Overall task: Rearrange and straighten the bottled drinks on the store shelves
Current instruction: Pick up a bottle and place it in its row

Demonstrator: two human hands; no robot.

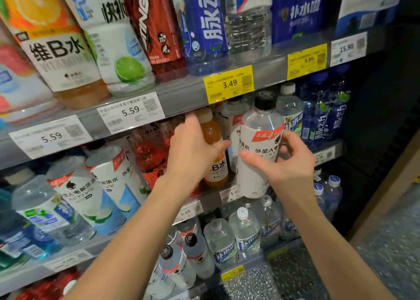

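Note:
My right hand (288,161) grips a white-labelled bottle with a black cap (259,140), held upright in front of the middle shelf's edge. My left hand (193,149) reaches onto the middle shelf (211,199) and holds an orange drink bottle with a beige cap (213,149), thumb across its label. Behind the two bottles stand more white-labelled bottles (231,122). A red drink bottle (150,154) stands just left of my left hand.
The top shelf (181,93) carries large orange, lime, red and blue bottles with price tags on its rail. Blue bottles (318,115) fill the middle shelf's right end. Clear water bottles (245,231) crowd the lower shelf. Speckled floor (386,243) lies at the right.

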